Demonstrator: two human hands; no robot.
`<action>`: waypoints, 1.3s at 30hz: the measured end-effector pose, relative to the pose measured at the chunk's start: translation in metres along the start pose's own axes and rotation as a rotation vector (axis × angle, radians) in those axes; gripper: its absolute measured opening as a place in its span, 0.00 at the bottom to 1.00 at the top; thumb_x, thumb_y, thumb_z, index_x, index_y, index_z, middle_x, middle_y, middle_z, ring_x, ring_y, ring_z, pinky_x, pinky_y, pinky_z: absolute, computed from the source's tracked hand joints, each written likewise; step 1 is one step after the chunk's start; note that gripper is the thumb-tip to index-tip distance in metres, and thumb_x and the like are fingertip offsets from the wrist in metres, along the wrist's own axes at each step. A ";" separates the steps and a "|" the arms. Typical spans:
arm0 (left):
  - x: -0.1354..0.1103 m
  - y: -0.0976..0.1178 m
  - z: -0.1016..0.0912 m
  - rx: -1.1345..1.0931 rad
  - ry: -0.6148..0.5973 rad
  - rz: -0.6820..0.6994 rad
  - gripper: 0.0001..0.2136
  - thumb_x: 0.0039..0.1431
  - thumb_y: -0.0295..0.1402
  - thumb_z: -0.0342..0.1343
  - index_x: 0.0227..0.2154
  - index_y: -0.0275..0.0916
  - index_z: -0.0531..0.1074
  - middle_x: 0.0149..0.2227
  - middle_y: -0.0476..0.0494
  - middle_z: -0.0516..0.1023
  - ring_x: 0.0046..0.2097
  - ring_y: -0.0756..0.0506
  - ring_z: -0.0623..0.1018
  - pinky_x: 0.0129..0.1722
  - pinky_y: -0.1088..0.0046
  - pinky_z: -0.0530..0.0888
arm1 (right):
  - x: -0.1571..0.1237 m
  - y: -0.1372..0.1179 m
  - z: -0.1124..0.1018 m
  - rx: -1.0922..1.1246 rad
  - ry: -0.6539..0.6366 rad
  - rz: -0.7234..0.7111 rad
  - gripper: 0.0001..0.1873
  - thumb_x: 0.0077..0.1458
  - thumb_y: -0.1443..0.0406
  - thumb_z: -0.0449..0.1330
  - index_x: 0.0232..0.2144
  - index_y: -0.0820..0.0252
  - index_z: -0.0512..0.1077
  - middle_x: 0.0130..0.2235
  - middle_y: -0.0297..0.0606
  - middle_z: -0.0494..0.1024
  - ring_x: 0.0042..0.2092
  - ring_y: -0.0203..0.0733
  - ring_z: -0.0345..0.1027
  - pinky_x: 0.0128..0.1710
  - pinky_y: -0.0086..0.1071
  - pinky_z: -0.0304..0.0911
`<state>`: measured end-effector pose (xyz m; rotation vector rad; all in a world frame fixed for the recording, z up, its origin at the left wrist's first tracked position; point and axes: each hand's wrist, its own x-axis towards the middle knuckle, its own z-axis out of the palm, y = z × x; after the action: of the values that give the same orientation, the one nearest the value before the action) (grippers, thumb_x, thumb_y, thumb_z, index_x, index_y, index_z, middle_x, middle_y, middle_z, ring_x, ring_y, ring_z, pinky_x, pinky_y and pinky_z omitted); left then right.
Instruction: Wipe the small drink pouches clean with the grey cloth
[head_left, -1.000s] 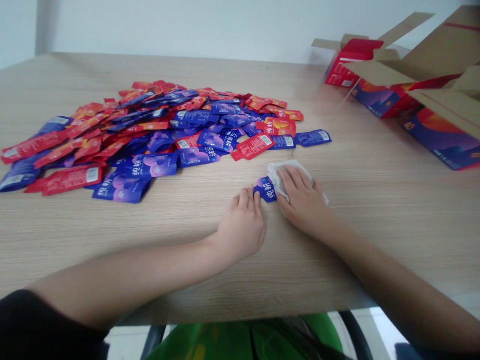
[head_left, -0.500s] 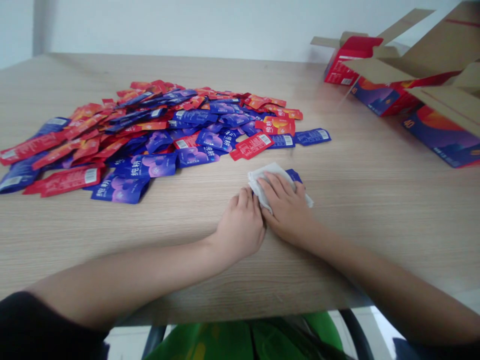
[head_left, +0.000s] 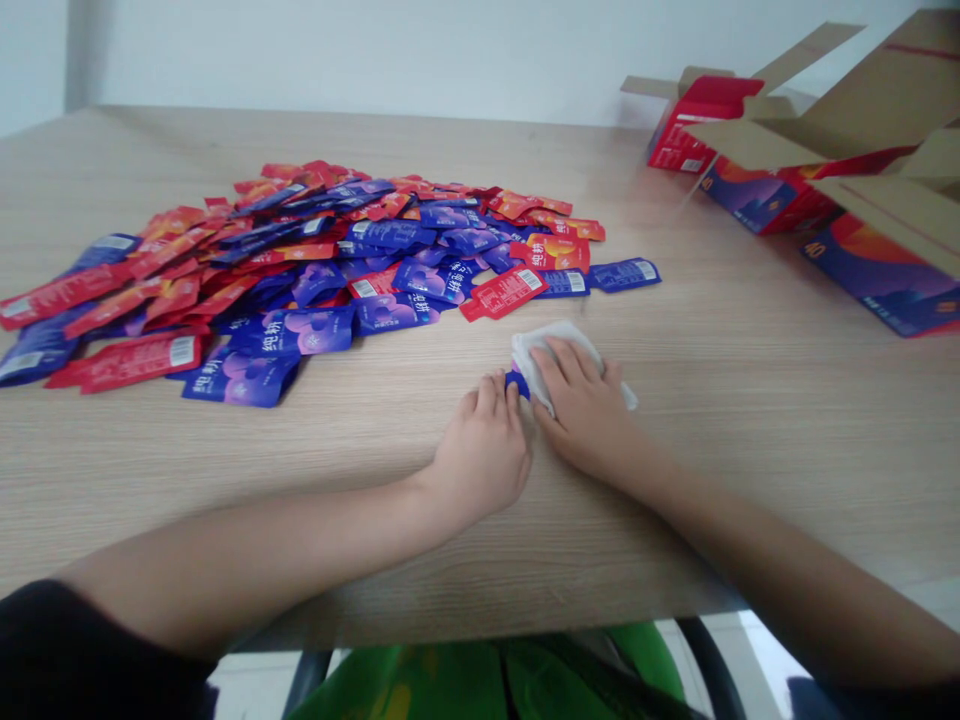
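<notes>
- Head view, looking down at a wooden tabletop [head_left: 750, 430].
- Right hand [head_left: 581, 405] flat and open, pressing a white cloth [head_left: 541, 340] down on one blue packet [head_left: 514, 381].
- Only a tiny blue end peeking out at the left edge of the cloth.
- Left hand [head_left: 484, 445] curled closed, fingertips holding that blue end down, just beside the right hand.
- Just this one packet lying apart from the big pile [head_left: 300, 260].
- No second heap of wiped packets to be seen, so probably lots left to do.
- Counted: two hands, one cloth, one packet under it.
- Red and blue packets in the pile: far too many to count.
- Three printed boxes [head_left: 757, 195] with open flaps at the far right, as far as can be told.
</notes>
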<state>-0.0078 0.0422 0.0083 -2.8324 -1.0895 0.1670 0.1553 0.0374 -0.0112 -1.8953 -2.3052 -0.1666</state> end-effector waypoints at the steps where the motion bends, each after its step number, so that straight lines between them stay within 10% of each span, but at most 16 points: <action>1: 0.000 0.000 0.000 -0.004 0.007 0.006 0.28 0.64 0.33 0.45 0.60 0.13 0.60 0.62 0.14 0.62 0.62 0.28 0.66 0.54 0.56 0.68 | -0.001 -0.004 -0.001 0.007 -0.010 -0.046 0.29 0.64 0.58 0.44 0.64 0.65 0.58 0.67 0.54 0.58 0.65 0.57 0.49 0.58 0.56 0.48; 12: 0.000 0.000 0.001 0.045 -0.002 0.005 0.30 0.64 0.35 0.45 0.62 0.13 0.57 0.63 0.13 0.61 0.63 0.26 0.66 0.55 0.55 0.68 | 0.001 0.040 -0.002 0.012 -0.021 0.258 0.30 0.65 0.56 0.41 0.65 0.64 0.56 0.66 0.56 0.60 0.65 0.59 0.52 0.56 0.59 0.54; 24: 0.000 0.000 0.000 -0.008 0.019 0.023 0.26 0.64 0.33 0.43 0.58 0.14 0.64 0.60 0.14 0.66 0.61 0.27 0.67 0.53 0.55 0.69 | -0.004 -0.012 -0.002 0.001 -0.017 -0.067 0.29 0.65 0.57 0.44 0.64 0.63 0.58 0.67 0.53 0.58 0.66 0.57 0.49 0.57 0.55 0.50; 33: 0.000 0.001 0.000 0.037 -0.013 0.003 0.30 0.64 0.35 0.46 0.62 0.13 0.57 0.63 0.13 0.61 0.63 0.27 0.65 0.55 0.55 0.67 | 0.001 0.042 -0.002 0.032 -0.026 0.270 0.30 0.65 0.56 0.42 0.64 0.62 0.56 0.66 0.54 0.60 0.65 0.59 0.52 0.56 0.59 0.54; 39: 0.000 0.000 0.002 0.024 0.005 -0.003 0.30 0.63 0.34 0.46 0.62 0.13 0.57 0.63 0.13 0.61 0.63 0.28 0.65 0.55 0.55 0.67 | 0.000 0.009 0.002 -0.024 0.018 0.146 0.29 0.64 0.58 0.43 0.63 0.64 0.58 0.66 0.55 0.59 0.65 0.60 0.50 0.56 0.59 0.51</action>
<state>-0.0077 0.0419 0.0066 -2.8084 -1.0838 0.1708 0.1637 0.0392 -0.0128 -2.0550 -2.1522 -0.1937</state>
